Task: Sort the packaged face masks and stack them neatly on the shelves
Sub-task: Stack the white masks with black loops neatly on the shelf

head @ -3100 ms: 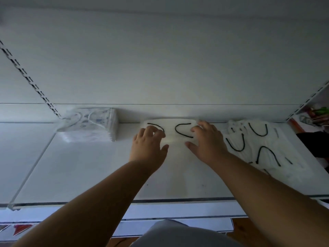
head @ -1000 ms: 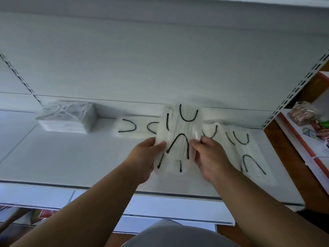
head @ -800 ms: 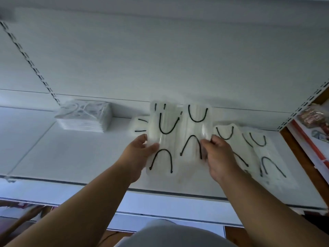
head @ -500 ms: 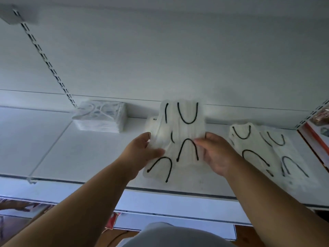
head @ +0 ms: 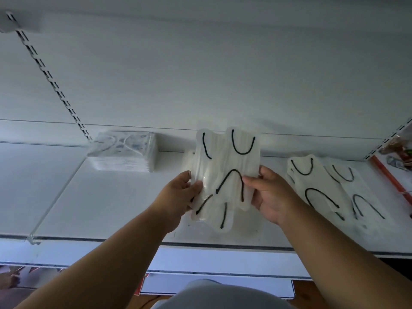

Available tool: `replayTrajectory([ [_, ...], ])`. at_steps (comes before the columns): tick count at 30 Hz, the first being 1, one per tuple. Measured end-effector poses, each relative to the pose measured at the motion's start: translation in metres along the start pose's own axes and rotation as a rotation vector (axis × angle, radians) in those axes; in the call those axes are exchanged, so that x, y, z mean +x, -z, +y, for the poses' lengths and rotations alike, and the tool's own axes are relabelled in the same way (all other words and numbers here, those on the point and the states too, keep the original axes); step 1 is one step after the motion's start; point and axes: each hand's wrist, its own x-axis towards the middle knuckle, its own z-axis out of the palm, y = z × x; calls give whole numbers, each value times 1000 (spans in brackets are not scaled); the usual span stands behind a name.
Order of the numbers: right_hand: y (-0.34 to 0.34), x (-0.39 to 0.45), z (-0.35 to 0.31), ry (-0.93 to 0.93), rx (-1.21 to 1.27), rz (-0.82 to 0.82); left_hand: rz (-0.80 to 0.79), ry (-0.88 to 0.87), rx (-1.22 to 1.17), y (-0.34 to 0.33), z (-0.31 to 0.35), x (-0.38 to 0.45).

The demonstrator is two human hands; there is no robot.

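Note:
I hold a bunch of packaged white masks with black ear loops [head: 225, 161] upright above the white shelf [head: 116, 204]. My left hand [head: 178, 197] grips its left edge and my right hand [head: 270, 195] grips its right edge, thumb on the front. Behind the bunch, a small flat pile of the same masks [head: 186, 156] peeks out at the shelf's back. A loose heap of black-loop masks [head: 330, 186] lies to the right. A neat stack of blue-patterned packaged masks [head: 126, 151] sits at the back left.
A clear divider [head: 56, 195] runs front to back on the shelf's left. Slotted uprights [head: 51, 79] climb the back panel. An orange-edged shelf with snack packets [head: 399, 152] is at the far right. The shelf's front lip [head: 223, 245] lies below my hands.
My hands left the flat pile, lifted several masks off the right heap, fanned them out and squared them together. The bunch now stands more gathered and slightly higher.

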Motion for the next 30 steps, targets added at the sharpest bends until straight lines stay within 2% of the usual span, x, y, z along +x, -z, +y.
replayTrajectory([
  [3,0,2,4,-15,-3,93,33,-1,-20,-2,-1,1],
  [8,19,8,5,-68,208,233,-3,38,-165,8,-3,1],
  [11,22,8,3,-139,274,160,-62,82,-179,13,-5,1],
  [15,14,12,-7,-197,143,44,-168,128,-153,17,-2,-1],
  [20,15,18,-21,-90,73,50,-244,101,-138,24,2,-3],
  [23,12,13,-26,-4,-24,17,-283,143,-240,27,2,-4],
  [26,-1,8,-26,30,-137,-40,-326,186,-181,23,6,-6],
  [28,-8,10,-23,39,-132,-24,-256,159,-38,16,7,-5],
  [30,-11,13,-23,34,-10,42,-95,93,18,8,7,-4],
])
